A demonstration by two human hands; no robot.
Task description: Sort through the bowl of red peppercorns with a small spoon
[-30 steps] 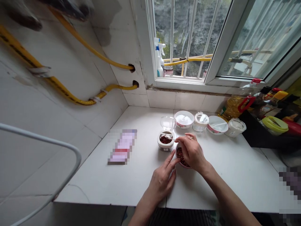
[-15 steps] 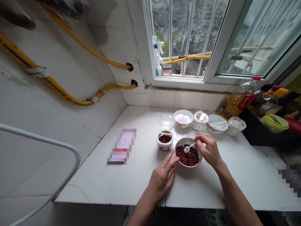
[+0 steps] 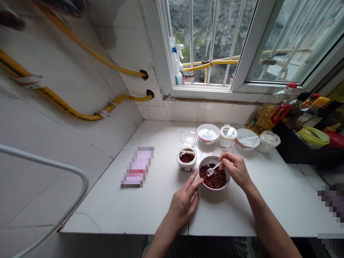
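A small white plastic spoon [image 3: 215, 167] is pinched in my right hand [image 3: 236, 170]. Its scoop hovers over or just touches dark red-brown dried bits, which look like Sichuan peppercorns [image 3: 217, 180], inside a round bowl with a pinkish outer side [image 3: 228, 180]. My left hand [image 3: 185, 200] steadies that bowl at its left edge, with the index fingertip over the rim and another finger against the outside. Just left of the bowl stands a seasoning jar [image 3: 186, 165], its clear lid [image 3: 189, 137] flipped up and similar dark bits inside.
Behind stand a bowl of white granules [image 3: 208, 135], two more seasoning jars [image 3: 228, 135] [image 3: 268, 142] and a bowl with a white spoon [image 3: 245, 144]. An oil bottle [image 3: 264, 114] and other bottles crowd the right. A blurred pinkish packet [image 3: 138, 166] lies left on the white counter [image 3: 102, 200].
The spoon in my right hand has shifted slightly left inside the bowl, and more of its handle shows. My left hand stays at the bowl's edge. The whole view has shifted a little.
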